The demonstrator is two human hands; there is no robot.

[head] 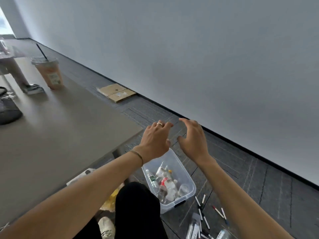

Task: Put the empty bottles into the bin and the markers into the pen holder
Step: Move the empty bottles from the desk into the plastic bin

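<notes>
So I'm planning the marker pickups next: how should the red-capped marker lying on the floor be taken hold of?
Pinch the red-capped marker at mid-barrel, from above, fingers across its width. It lies flat on the carpet, apart from the other markers, so both long sides look free. The right hand is on its side.

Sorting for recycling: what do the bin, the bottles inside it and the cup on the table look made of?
Bin: clear, glossy plastic; the floor shows through its walls. Bottles: thin transparent plastic, it seems, with printed labels. Cup: see-through plastic with a lid and dark straw, probably.
</notes>
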